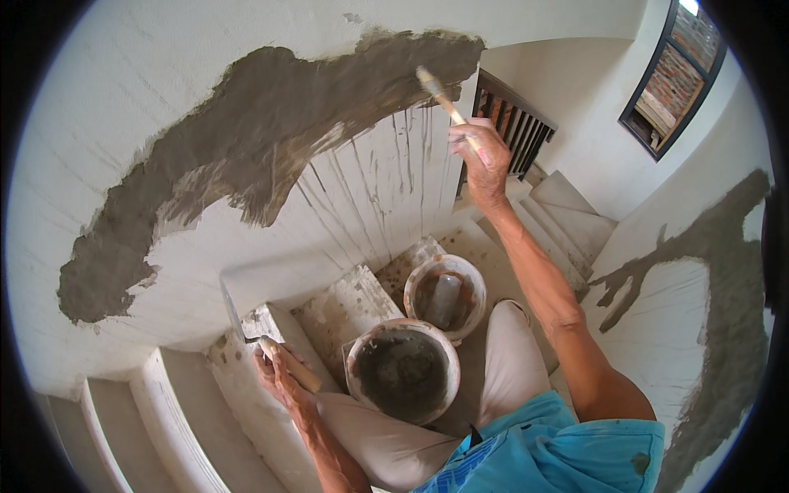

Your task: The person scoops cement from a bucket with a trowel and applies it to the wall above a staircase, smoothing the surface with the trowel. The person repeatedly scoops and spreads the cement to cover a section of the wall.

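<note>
My right hand [485,164], raised toward the wall, is closed around the wooden handle of a paintbrush [446,103]. Its slightly blurred bristles are over the right part of a dark grey patch of wet plaster [255,107]; whether they touch it I cannot tell. Low on the left, my left hand [283,382] grips the wooden handle of a trowel [233,308], whose thin metal blade points up near the wall. A round bucket [452,386] between my knees holds grey mortar. Just beyond it, a second bucket [482,296] contains brownish liquid and a grey cylindrical object [445,300].
Stairs [185,403] descend at the lower left, and more steps [567,209] lie at the far right. Grey drips streak the white wall [362,189] below the patch. A dark railing [514,123] stands behind my right hand. Another plaster patch [727,320] covers the right wall.
</note>
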Available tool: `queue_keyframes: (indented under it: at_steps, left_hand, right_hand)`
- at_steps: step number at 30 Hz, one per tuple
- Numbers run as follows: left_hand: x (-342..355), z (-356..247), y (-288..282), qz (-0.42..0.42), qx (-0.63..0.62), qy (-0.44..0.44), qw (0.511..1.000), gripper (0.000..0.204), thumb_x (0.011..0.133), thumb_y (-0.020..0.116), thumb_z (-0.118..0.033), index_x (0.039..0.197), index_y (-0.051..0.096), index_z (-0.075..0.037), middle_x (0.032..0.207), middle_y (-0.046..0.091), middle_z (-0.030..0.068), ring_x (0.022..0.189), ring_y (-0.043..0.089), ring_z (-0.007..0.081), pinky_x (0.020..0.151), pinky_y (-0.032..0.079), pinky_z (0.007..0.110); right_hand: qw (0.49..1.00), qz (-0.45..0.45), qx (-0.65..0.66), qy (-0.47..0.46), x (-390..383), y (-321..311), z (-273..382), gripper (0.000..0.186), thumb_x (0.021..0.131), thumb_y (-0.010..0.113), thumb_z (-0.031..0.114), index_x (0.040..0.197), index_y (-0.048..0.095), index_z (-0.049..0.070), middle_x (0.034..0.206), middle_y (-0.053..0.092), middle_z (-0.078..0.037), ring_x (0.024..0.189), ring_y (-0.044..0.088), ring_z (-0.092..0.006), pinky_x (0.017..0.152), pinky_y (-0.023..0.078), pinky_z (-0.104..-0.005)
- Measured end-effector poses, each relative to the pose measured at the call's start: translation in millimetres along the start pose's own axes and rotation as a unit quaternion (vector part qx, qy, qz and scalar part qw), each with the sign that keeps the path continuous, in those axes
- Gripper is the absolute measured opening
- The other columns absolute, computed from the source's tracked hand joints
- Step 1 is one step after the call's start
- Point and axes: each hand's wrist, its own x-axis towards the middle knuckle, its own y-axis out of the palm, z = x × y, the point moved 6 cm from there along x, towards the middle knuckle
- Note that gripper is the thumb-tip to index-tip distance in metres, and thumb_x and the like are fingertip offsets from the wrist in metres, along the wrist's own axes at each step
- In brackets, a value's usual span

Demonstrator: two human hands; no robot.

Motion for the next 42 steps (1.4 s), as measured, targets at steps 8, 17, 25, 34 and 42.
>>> queue_keyframes:
  at_steps: [8,17,25,34,42]
  left_hand:
    - [0,5,2,0.01,-0.016,-0.011,1.0,0.038,0.095,0.069,-0.031,0.118,0.053,-0.004,0.088,0.061,0.0066,0.064,0.059,0.0131,0.052,0.052,0.027]
    - [0,1,-2,-0.005,-0.018,0.0,1.0,0.038,0.096,0.068,-0.03,0.119,0.053,-0.004,0.089,0.061,0.0069,0.064,0.059,0.0129,0.052,0.051,0.026]
    - [5,5,0,0.002,-0.022,0.016,1.0,0.039,0.095,0.066,-0.032,0.119,0.054,-0.004,0.09,0.062,0.0069,0.066,0.06,0.0123,0.055,0.051,0.027]
    - [2,3,-6,-0.017,-0.014,-0.004,1.0,0.037,0.096,0.065,-0.034,0.117,0.055,-0.005,0.09,0.06,0.0051,0.069,0.059,0.0117,0.057,0.052,0.027]
    - [5,4,-8,-0.006,-0.031,0.019,0.999,0.031,0.098,0.065,-0.03,0.117,0.056,-0.007,0.091,0.06,0.0043,0.071,0.06,0.0118,0.057,0.052,0.027]
  right_hand:
    - [0.981,-0.062,-0.185,-0.018,9,1,-12,0.022,0.087,0.062,-0.008,0.102,0.072,0.005,0.096,0.061,-0.007,0.076,0.061,-0.016,0.067,0.053,-0.0318]
    - [0.995,0.007,-0.065,-0.071,-20,46,58,0.032,0.079,0.066,-0.011,0.104,0.072,0.008,0.097,0.062,-0.009,0.084,0.065,-0.0222,0.071,0.053,-0.0332]
    - [0.991,-0.036,-0.131,-0.008,-6,57,31,0.03,0.079,0.066,-0.009,0.102,0.071,0.009,0.094,0.061,-0.008,0.082,0.064,-0.0251,0.07,0.052,-0.0366]
    - [0.998,0.044,-0.015,-0.038,-34,72,67,0.033,0.078,0.069,-0.01,0.104,0.071,0.009,0.093,0.059,-0.009,0.081,0.063,-0.0224,0.07,0.053,-0.0335]
    - [0.995,0.067,-0.06,-0.029,-56,121,72,0.034,0.076,0.069,-0.011,0.101,0.072,0.012,0.092,0.057,-0.005,0.076,0.064,-0.0197,0.062,0.053,-0.0366]
